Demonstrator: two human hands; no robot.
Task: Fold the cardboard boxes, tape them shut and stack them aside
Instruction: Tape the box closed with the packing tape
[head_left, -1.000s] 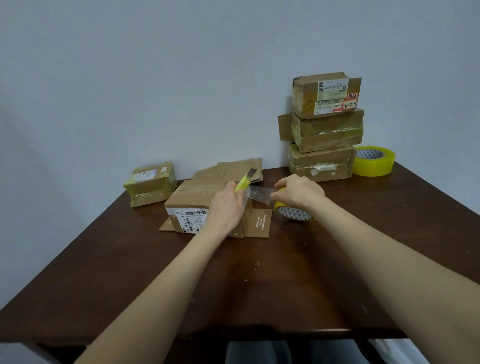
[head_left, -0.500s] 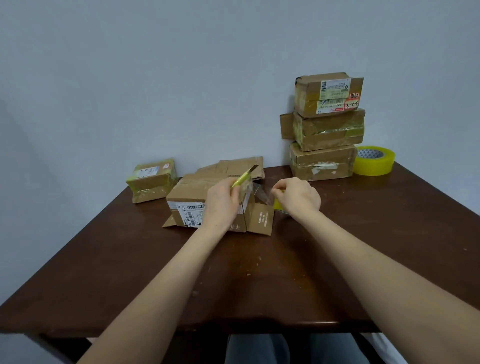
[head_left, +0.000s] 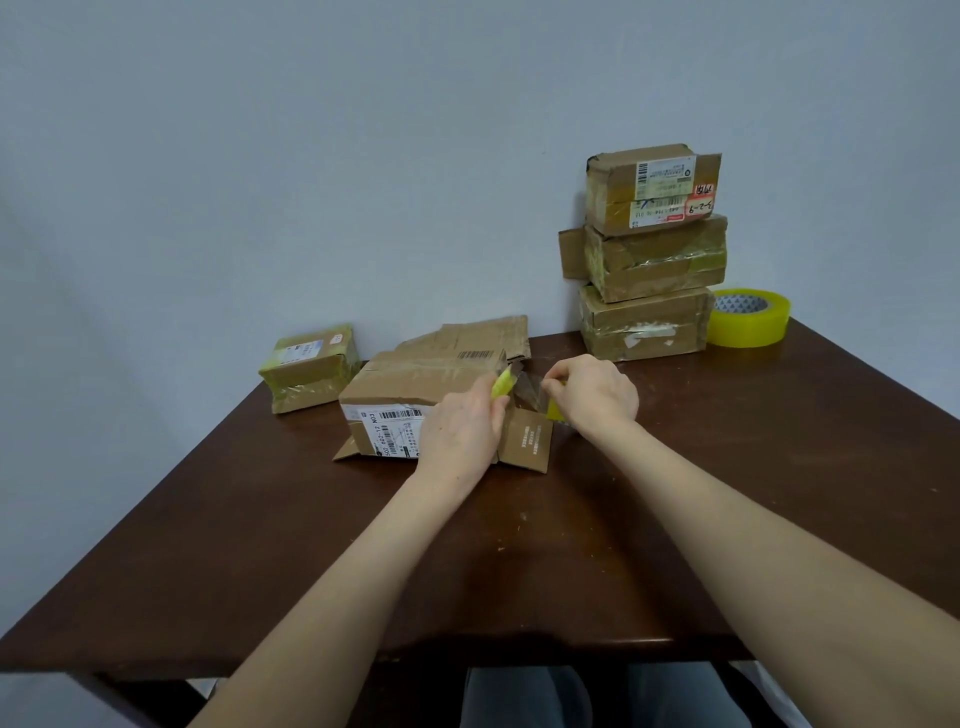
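Fingers (head_left: 491, 401) of the left hand (head_left: 457, 434) are gripping a yellow cutter (head_left: 503, 384) at the tape strip (head_left: 527, 388) that the right hand (head_left: 595, 397) is pinching taut beside the mid-table box (head_left: 415, 387), whose end flap (head_left: 527, 440) is hanging open, while three boxes (head_left: 652, 254) are standing stacked.

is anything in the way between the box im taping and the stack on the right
Only the right hand and the tape roll it grips lie between the box and the stack, with a tape strip joining box to roll. The table between them shows nothing else.
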